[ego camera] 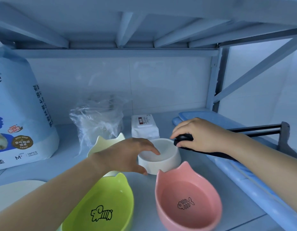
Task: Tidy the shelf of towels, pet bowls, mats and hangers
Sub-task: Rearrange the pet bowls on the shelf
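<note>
A round white pet bowl stands mid-shelf. My left hand grips its rim, fingers inside and thumb on the outer wall. Behind that hand a pale yellow cat-eared bowl is partly hidden. A green cat-eared bowl with a dog drawing and a pink one with a fishbone drawing sit at the front. My right hand grips the dark end of a black hanger lying on light blue mats along the right side.
A large blue-and-white pet pad package stands at the left. A crumpled clear plastic bag and a white wipes pack sit near the back wall. A cream mat lies front left. The shelf above hangs low overhead.
</note>
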`<state>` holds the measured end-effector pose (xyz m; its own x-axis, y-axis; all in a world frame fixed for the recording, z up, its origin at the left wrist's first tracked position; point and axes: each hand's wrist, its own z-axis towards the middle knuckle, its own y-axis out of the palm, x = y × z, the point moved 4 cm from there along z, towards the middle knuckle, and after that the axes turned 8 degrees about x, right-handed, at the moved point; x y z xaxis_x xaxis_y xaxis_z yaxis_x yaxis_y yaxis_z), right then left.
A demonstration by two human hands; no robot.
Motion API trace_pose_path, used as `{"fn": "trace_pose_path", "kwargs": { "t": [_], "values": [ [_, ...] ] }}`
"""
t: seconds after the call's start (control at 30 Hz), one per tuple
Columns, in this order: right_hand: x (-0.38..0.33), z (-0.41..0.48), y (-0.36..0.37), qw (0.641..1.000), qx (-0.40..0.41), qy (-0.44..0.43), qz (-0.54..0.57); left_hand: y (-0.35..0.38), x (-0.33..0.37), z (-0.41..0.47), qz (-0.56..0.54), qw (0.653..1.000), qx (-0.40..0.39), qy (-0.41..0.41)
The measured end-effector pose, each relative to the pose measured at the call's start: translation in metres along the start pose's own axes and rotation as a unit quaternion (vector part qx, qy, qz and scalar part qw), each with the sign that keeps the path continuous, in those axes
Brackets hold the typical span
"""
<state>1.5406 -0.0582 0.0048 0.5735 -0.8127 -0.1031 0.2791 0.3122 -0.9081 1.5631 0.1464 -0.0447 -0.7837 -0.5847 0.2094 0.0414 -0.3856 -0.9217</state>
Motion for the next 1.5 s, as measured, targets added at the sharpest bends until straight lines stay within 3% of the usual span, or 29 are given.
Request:
{"fn": "trace_pose_path", "kwargs": {
  "t": [0.47,0.73,0.83,1.13,1.5],
  "values": [
    [0.013,-0.002,0.004,0.999,-0.012,-0.030,0.020,0.006,0.012,0.005,0.042,0.999,0.004,-0.029],
    [0.018,-0.003,0.001,0.998,0.005,-0.045,0.032,0.020,0.011,0.023,0.074,0.992,-0.051,-0.087],
    [0.018,-0.004,-0.001,0.998,0.007,-0.048,0.030,0.012,0.017,0.015,0.103,0.994,-0.023,-0.036],
    [0.016,0.003,0.001,0.998,0.004,-0.053,0.033,-0.031,0.014,0.007,0.050,0.989,0.129,-0.044],
    [0.009,0.009,0.000,0.997,0.024,-0.052,0.047,-0.047,0.001,0.011,-0.024,0.952,0.220,-0.210]
  ]
}}
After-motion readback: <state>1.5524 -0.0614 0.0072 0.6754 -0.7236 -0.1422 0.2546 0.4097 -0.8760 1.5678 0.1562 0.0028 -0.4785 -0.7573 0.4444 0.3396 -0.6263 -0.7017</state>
